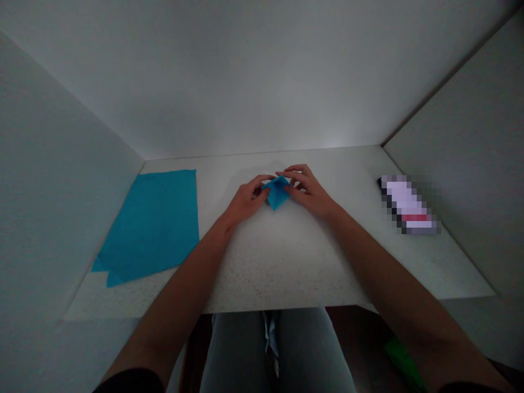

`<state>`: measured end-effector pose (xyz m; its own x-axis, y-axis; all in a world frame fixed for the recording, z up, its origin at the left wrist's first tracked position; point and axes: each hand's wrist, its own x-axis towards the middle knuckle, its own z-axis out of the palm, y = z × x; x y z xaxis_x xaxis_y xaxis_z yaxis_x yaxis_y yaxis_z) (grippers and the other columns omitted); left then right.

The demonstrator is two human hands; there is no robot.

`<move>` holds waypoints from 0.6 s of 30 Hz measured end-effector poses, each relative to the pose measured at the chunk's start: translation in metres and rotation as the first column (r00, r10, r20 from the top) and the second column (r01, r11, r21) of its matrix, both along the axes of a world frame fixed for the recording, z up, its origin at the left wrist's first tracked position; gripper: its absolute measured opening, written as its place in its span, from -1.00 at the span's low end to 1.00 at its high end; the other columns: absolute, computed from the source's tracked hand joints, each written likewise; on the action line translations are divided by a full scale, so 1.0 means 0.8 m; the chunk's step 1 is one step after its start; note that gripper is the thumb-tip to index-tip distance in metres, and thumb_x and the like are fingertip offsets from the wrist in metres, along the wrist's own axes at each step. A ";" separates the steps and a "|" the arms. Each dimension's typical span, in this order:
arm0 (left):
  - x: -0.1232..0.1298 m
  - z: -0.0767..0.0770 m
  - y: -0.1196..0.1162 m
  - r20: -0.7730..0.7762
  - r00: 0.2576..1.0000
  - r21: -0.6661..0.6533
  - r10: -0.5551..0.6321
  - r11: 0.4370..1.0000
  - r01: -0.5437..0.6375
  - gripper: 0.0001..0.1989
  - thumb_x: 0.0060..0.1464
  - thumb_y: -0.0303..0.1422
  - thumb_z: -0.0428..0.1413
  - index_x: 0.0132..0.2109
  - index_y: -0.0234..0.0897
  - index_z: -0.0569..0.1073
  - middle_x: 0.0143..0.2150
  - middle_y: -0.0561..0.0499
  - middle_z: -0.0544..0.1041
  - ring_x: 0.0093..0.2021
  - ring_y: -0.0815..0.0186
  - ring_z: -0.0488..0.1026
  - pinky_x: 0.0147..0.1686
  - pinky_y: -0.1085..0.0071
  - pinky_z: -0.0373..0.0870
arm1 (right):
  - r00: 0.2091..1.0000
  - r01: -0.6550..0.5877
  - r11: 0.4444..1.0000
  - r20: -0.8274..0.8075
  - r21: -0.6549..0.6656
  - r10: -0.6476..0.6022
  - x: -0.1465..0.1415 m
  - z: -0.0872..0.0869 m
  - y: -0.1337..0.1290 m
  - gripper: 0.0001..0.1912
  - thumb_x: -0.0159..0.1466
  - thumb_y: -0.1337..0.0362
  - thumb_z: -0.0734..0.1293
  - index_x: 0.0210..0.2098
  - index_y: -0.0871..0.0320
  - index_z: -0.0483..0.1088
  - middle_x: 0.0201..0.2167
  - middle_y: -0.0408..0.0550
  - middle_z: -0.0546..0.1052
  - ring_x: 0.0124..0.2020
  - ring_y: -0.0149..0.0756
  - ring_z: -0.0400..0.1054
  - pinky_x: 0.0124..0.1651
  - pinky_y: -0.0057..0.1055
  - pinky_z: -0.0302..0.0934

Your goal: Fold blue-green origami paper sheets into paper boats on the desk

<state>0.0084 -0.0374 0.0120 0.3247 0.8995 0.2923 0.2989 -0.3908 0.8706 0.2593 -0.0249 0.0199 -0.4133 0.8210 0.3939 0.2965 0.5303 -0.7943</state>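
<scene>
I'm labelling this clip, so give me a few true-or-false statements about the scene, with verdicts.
1. The left hand and right hand both hold a small folded blue paper. True.
2. A flat blue paper sheet lies to the right of the hands. False: it lies to their left.
3. A pixelated object lies on the right side of the counter. True.
4. The counter is dark wood. False: it is a pale, speckled surface.
</scene>
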 end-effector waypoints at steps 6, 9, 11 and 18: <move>-0.005 -0.005 0.011 0.216 0.962 -0.090 0.167 0.984 -0.151 -0.78 0.20 -0.36 0.18 -0.04 -0.22 0.64 -0.31 0.02 0.61 -0.33 0.34 0.53 -0.26 0.40 0.47 | 0.999 0.034 0.996 -0.035 -0.083 -0.037 0.002 -0.003 0.007 -0.72 0.44 0.07 0.38 0.06 -0.09 0.65 0.04 0.03 0.56 -0.07 -0.20 0.47 -0.10 -0.26 0.45; -0.006 -0.003 0.010 0.220 0.967 -0.101 0.131 0.989 -0.111 -0.78 0.18 -0.27 0.27 -0.06 -0.24 0.65 -0.26 -0.02 0.63 -0.28 0.31 0.55 -0.18 0.36 0.50 | 0.998 0.035 0.986 -0.047 -0.162 -0.043 0.002 -0.001 0.008 -0.72 0.42 0.04 0.37 -0.02 -0.03 0.67 -0.10 -0.01 0.63 -0.14 -0.19 0.48 -0.09 -0.22 0.42; -0.005 -0.003 0.009 0.203 0.973 -0.096 0.107 0.991 -0.089 -0.75 0.16 -0.19 0.33 -0.11 -0.24 0.63 -0.25 -0.02 0.64 -0.29 0.32 0.55 -0.17 0.36 0.50 | 0.995 0.058 0.982 -0.068 -0.178 -0.071 0.001 0.000 0.008 -0.71 0.39 0.00 0.42 -0.07 0.00 0.65 -0.14 -0.02 0.65 -0.20 -0.21 0.47 -0.11 -0.23 0.39; -0.003 -0.009 0.011 0.199 0.974 -0.102 0.112 0.990 -0.094 -0.62 0.15 -0.07 0.35 -0.01 -0.21 0.59 -0.34 0.05 0.58 -0.35 0.35 0.51 -0.29 0.41 0.44 | 0.983 0.077 0.964 -0.141 -0.255 -0.116 0.002 -0.002 0.011 -0.51 0.23 -0.09 0.55 0.03 0.02 0.56 -0.31 -0.12 0.59 -0.40 -0.33 0.32 -0.31 -0.34 0.21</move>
